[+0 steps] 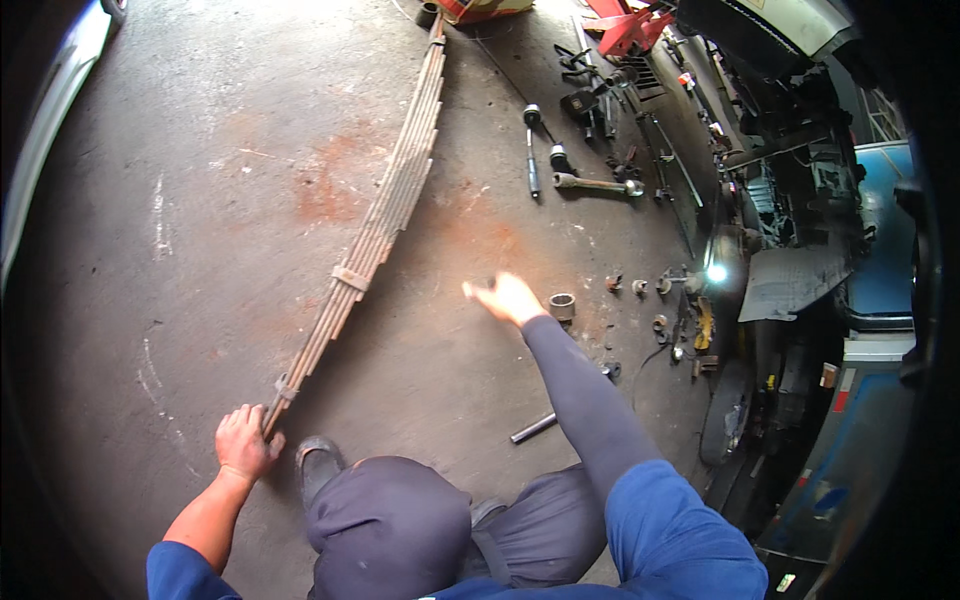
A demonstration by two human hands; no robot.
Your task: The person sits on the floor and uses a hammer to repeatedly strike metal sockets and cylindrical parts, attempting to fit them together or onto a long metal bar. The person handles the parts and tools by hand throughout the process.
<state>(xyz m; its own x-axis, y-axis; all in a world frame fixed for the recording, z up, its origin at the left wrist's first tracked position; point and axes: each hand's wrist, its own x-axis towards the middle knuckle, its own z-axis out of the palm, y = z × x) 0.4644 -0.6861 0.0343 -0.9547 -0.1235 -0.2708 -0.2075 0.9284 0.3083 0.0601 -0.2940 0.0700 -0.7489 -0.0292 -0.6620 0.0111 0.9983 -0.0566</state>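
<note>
A long stack of steel leaf springs point(385, 215) lies on the concrete floor, running from the top centre down to the lower left. My left hand point(244, 442) grips its near end. My right hand point(507, 297) is stretched out above the floor with fingers apart, holding nothing, close to a short metal sleeve point(562, 306). My bent knee and shoe point(318, 464) are just right of the left hand.
A metal rod point(533, 428) lies by my right arm. Wrenches and sockets point(590, 183) and small nuts point(640, 288) are scattered ahead. A vehicle's underside with a bright work lamp point(716, 272) fills the right side. Red equipment point(625, 28) stands at the top.
</note>
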